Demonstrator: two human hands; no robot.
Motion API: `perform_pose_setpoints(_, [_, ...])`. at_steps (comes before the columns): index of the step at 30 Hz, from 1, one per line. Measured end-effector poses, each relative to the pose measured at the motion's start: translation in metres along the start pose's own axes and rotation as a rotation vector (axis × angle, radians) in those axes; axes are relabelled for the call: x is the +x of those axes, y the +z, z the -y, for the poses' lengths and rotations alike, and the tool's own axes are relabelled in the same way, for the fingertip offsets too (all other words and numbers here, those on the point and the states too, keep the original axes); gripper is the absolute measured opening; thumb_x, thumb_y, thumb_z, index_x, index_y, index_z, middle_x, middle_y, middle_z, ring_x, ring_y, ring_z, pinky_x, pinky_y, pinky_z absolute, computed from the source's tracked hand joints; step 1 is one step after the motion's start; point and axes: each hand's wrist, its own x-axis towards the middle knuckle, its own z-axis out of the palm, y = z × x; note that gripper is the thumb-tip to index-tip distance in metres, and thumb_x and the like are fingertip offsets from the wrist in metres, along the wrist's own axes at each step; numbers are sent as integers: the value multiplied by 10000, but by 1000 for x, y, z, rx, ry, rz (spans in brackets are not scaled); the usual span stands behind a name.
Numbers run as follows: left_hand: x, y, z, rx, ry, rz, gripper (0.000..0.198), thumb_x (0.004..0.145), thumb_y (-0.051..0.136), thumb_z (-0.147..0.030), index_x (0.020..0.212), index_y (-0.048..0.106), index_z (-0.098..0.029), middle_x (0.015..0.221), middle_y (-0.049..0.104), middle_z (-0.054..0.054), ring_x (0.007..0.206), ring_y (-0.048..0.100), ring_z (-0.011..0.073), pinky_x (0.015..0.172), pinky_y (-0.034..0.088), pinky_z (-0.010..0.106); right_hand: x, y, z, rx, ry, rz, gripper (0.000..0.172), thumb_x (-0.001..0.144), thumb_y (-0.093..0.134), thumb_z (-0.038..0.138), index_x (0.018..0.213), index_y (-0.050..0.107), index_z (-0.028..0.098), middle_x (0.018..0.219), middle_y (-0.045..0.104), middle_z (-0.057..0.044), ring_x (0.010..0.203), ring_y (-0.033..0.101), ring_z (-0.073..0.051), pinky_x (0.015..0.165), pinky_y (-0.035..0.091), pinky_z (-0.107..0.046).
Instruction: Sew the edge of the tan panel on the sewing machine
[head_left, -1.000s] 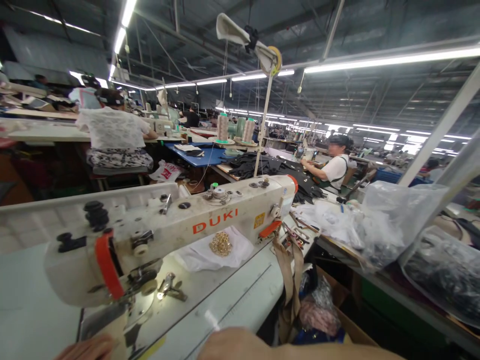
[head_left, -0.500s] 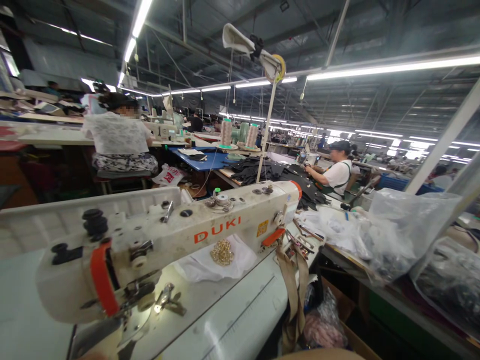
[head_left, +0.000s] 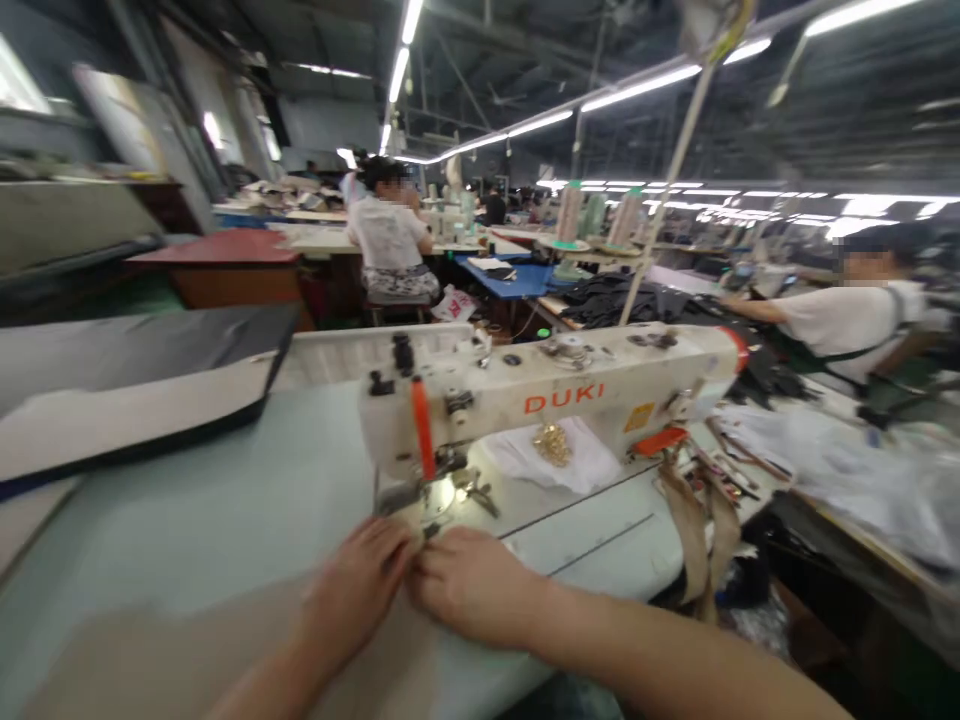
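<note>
A white DUKI sewing machine stands on a pale green table. My left hand and my right hand rest side by side just in front of the needle area. Their fingertips meet and press down on a beige strip of material under the presser foot. The picture is smeared by motion, so the fingers are hard to read. Behind the machine arm, a small heap of gold metal rings lies on a white cloth.
Dark and pale fabric panels lie on the table's left. Beige straps hang over the right edge. Clear plastic bags lie further right. Two other people sit at machines, one behind and one at right.
The view has swung left and down. Both my hands, earlier only at the bottom edge or out of sight, are now in view at the needle, pressing on the beige strip.
</note>
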Motion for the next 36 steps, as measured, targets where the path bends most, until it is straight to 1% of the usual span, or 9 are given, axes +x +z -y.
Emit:
perform_pose_setpoints(1, [-3,-1,-3,12,-43,30,332,941,326,-252,731,578,-198,720,650,29,705,599,172,680,498,303,0,3,1,40,33,-9,108,902,530,223,912,597,139,909,637,-36,889,547,-174,806,463,-297])
perform_pose_setpoints(4, [-4,2,-8,9,-124,66,255,910,390,-186,717,557,-192,730,645,21,729,588,168,712,492,301,-1,8,3,135,36,-39,118,907,529,202,961,589,117,970,629,-61,955,537,-186,875,439,-312])
perform_pose_setpoints(8, [-4,5,-9,-24,-170,92,196,884,450,-158,713,542,-189,737,632,16,741,573,169,716,485,302,-4,7,4,173,31,-34,112,907,530,200,953,595,122,972,629,-67,965,540,-195,886,436,-317])
perform_pose_setpoints(16, [-4,4,-10,28,-108,112,239,898,414,-148,705,550,-186,741,631,23,736,563,164,725,484,305,-5,9,3,168,9,-76,144,934,477,196,949,602,127,974,636,-72,985,539,-192,902,432,-322])
perform_pose_setpoints(22, [-5,3,-10,58,-76,121,249,916,383,-153,740,559,-174,762,630,30,755,561,169,744,495,318,-7,13,3,171,4,-99,136,924,492,188,977,600,126,1073,626,-86,1046,522,-195,922,430,-327])
perform_pose_setpoints(27, [-4,5,-8,101,-29,116,259,926,374,-144,758,569,-164,780,632,38,766,565,173,769,498,329,-9,14,3,182,13,-120,139,926,489,188,970,605,126,1077,630,-82,1046,525,-194,925,429,-322])
perform_pose_setpoints(31, [-3,4,-5,114,20,180,247,918,391,-136,763,582,-159,794,632,35,793,563,180,785,494,331,-9,12,3,190,12,-114,150,933,474,191,968,605,125,1079,628,-82,1047,524,-193,928,427,-320])
perform_pose_setpoints(33, [-2,4,-4,110,4,208,238,919,397,-143,767,580,-160,794,628,32,797,560,178,782,494,328,-9,11,3,199,17,-104,146,931,480,194,974,602,126,1081,627,-82,1047,524,-191,928,427,-317])
perform_pose_setpoints(36, [-3,5,-3,92,-18,214,235,922,400,-150,763,573,-160,786,622,33,791,556,178,777,495,331,-9,11,3,206,23,-108,139,927,488,193,974,602,128,1085,626,-82,1046,526,-191,933,424,-317])
